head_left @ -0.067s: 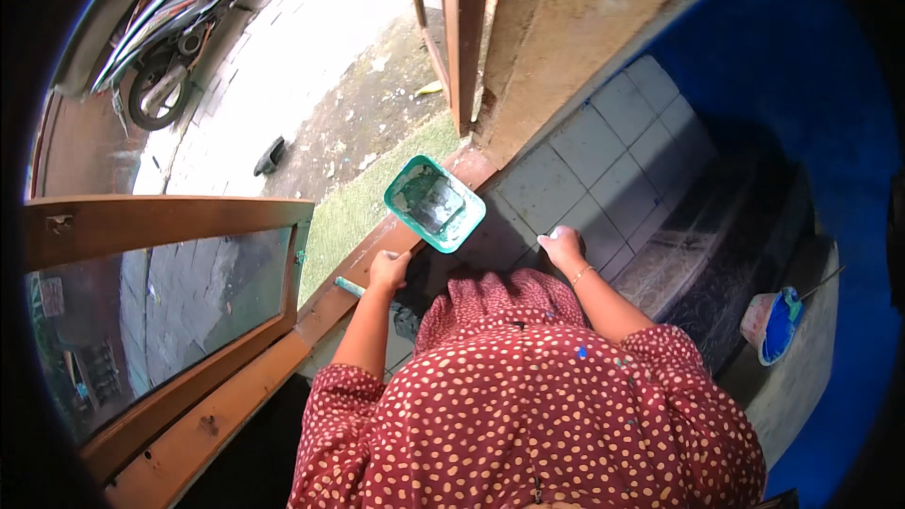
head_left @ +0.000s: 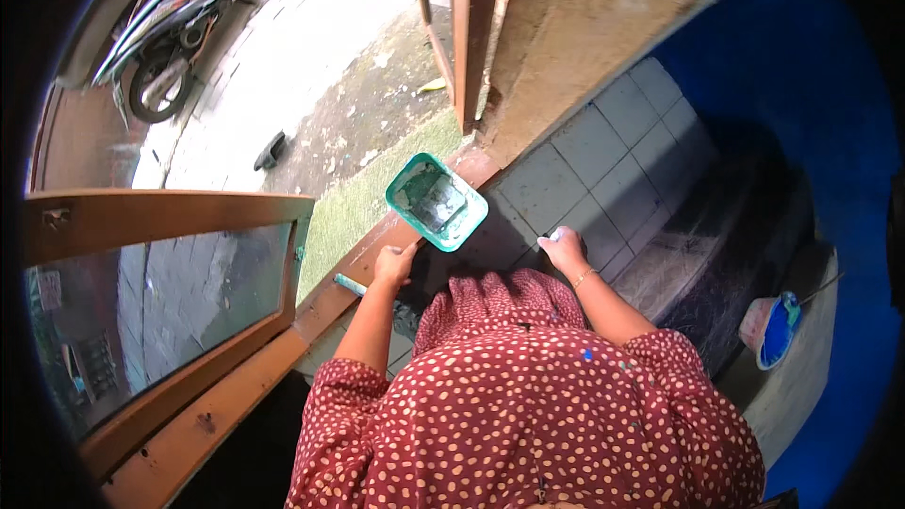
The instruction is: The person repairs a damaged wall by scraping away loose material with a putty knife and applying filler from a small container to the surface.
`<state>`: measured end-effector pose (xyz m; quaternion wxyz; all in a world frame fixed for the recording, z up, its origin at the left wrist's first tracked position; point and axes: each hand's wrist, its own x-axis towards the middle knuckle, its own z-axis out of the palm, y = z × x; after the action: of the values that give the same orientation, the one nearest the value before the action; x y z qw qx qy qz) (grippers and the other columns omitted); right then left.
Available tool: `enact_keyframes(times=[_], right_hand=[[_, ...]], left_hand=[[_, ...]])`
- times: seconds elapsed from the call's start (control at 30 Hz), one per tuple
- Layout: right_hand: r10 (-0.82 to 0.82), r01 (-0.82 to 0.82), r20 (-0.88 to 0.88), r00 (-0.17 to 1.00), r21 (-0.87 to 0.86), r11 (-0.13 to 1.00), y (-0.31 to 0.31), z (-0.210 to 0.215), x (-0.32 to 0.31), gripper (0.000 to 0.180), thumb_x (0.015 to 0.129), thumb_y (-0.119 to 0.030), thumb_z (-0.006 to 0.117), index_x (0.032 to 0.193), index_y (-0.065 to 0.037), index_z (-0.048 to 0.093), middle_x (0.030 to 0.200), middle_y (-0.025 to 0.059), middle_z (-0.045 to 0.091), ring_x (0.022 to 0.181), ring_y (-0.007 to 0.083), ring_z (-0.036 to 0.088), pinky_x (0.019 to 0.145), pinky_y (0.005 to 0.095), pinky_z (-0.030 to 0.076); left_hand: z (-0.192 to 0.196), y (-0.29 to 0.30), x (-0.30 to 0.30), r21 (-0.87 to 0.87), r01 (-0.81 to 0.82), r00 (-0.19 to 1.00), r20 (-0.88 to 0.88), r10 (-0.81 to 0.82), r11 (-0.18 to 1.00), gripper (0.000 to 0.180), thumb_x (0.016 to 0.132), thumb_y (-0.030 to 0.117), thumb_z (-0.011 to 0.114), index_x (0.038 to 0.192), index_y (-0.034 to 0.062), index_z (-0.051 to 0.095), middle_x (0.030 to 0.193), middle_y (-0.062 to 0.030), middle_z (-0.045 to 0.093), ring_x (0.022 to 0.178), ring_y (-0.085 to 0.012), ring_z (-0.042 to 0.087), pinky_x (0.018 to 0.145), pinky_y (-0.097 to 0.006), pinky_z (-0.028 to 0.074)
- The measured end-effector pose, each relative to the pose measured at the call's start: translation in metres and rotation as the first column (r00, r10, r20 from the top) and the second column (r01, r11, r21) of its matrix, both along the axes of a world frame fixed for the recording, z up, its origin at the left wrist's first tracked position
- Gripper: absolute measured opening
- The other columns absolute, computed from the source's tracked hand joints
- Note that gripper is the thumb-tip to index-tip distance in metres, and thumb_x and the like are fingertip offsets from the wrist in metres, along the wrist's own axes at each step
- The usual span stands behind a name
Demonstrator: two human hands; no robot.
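Observation:
A green plastic tub with rounded corners sits over the brown wooden sill, its inside smeared with whitish-grey residue. Just below the tub's near edge, my left hand is closed, with its fingertips close to the rim; whether it touches the tub or holds anything is hidden. My right hand is closed in front of the tiles, to the right of the tub. Something pale shows at its fingers, too small to name. A thin turquoise piece lies on the sill beside my left wrist.
At left, a glazed wooden panel stands open outward; a wooden frame rises beyond the tub. A pink container with blue paint stands on a pale surface at right. Outside are a motorcycle and a dark object.
My left hand has shifted slightly up and to the right, nearer the tub. My right hand and the tub look almost unchanged.

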<state>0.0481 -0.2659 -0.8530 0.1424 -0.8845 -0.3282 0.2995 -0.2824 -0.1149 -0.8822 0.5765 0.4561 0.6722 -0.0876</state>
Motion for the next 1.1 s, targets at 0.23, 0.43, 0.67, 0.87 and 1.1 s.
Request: enact_keyframes(times=[0.23,0.43,0.67,0.87,1.1], right_hand=[[0.684,-0.783,0.381,0.622,0.286,0.553,0.050,0.040,-0.068,0.018,0.079,-0.011,0.057,0.092,0.000,0.062,0.104,0.0177,0.062,0.106,0.0324,0.056,0.096,0.0390,0.042],[0.927,-0.903,0.369,-0.073,-0.418,0.096,0.102,-0.030,-0.102,0.028,0.082,-0.020,0.049,0.093,-0.004,0.070,0.099,0.0133,0.066,0.108,0.0284,0.054,0.092,0.0408,0.036],[0.991,-0.850,0.096,-0.090,-0.526,-0.026,0.122,-0.044,-0.110,0.028,0.083,-0.020,0.050,0.093,-0.004,0.072,0.098,0.0129,0.068,0.110,0.0284,0.052,0.092,0.0385,0.033],[0.976,-0.907,0.210,0.055,-0.399,0.137,0.120,-0.046,-0.110,0.023,0.080,-0.017,0.052,0.082,-0.005,0.071,0.091,0.0148,0.069,0.095,0.0285,0.063,0.093,0.0449,0.040],[0.950,-0.908,-0.034,0.310,-0.307,0.285,0.132,-0.044,-0.118,0.016,0.074,-0.012,0.056,0.076,-0.003,0.069,0.082,0.0173,0.068,0.081,0.0290,0.067,0.078,0.0407,0.051]], left_hand=[[-0.031,-0.005,0.061,0.001,-0.290,0.942,0.178,0.285,0.957,0.063,0.087,0.047,0.055,0.123,-0.0045,0.048,0.114,-0.0268,0.057,0.092,-0.0391,0.063,0.070,-0.046,0.054],[-0.061,-0.017,0.074,0.453,-0.182,0.983,0.059,0.174,0.873,0.028,0.083,0.015,0.048,0.096,-0.0065,0.060,0.089,-0.0318,0.063,0.086,-0.0459,0.062,0.082,-0.048,0.047],[-0.063,-0.025,0.088,0.521,-0.344,0.935,0.113,0.336,0.781,0.024,0.081,0.012,0.048,0.092,-0.0075,0.058,0.086,-0.0306,0.063,0.085,-0.0443,0.062,0.079,-0.049,0.048],[-0.045,-0.016,0.092,0.511,-0.405,0.896,0.054,0.442,0.759,0.024,0.080,0.012,0.047,0.089,-0.0083,0.058,0.082,-0.0302,0.063,0.079,-0.0447,0.062,0.074,-0.047,0.049],[-0.058,-0.006,0.088,0.558,-0.346,0.913,0.014,0.408,0.755,0.026,0.081,0.014,0.048,0.089,-0.0092,0.057,0.085,-0.0317,0.063,0.082,-0.0458,0.062,0.076,-0.048,0.048]])
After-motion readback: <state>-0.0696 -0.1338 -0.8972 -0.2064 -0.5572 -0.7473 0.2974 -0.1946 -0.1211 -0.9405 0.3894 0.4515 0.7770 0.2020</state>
